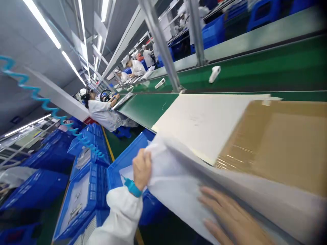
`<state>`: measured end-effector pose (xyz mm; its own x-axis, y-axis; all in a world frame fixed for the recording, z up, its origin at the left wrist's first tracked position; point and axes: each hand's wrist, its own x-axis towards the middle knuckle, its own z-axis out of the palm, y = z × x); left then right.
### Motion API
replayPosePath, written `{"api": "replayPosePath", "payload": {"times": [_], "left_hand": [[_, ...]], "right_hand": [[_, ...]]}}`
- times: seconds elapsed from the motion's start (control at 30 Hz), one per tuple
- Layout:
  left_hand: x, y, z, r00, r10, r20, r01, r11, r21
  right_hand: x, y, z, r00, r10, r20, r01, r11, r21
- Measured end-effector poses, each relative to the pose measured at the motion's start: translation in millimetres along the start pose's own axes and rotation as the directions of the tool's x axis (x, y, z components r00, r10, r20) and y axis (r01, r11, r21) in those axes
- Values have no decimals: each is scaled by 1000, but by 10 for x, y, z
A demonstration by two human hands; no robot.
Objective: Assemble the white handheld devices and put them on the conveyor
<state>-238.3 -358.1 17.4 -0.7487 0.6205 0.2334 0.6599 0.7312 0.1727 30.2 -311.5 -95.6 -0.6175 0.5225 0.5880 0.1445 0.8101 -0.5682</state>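
A large, thin white sheet (176, 177), perhaps foam or plastic film, hangs in front of me, folded along its length. My left hand (142, 169) is closed on its left edge, a teal band (133, 187) round the wrist. My right hand (230, 214), blurred, lies against the sheet with its fingers stretched out. Behind the sheet, a white board (201, 119) covers part of the green bench. A brown cardboard piece (288, 146) with shiny tape lies on the right. Below my left hand a blue crate (114, 173) is partly hidden.
Stacked blue crates (93, 190) stand at the left, with a coiled blue hose (48, 105) hanging above. Two white devices lie on the green conveyor, one a white handheld piece (214, 74). A metal post (163, 47) rises from the bench. A co-worker (99, 109) sits farther along.
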Motion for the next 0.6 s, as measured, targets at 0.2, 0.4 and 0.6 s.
{"api": "replayPosePath", "payload": {"times": [0.2, 0.4, 0.6], "left_hand": [[795, -1554, 83, 938, -320, -133, 343, 909, 235], [842, -2301, 276, 895, -430, -120, 444, 830, 338], [257, -2533, 710, 989, 16, -145, 38, 931, 363]], "right_hand": [[1234, 40, 896, 970, 27, 240, 3, 992, -124], [1655, 273, 1975, 763, 101, 638, 13, 985, -171], [1380, 305, 2321, 617, 133, 775, 11, 984, -178]]}}
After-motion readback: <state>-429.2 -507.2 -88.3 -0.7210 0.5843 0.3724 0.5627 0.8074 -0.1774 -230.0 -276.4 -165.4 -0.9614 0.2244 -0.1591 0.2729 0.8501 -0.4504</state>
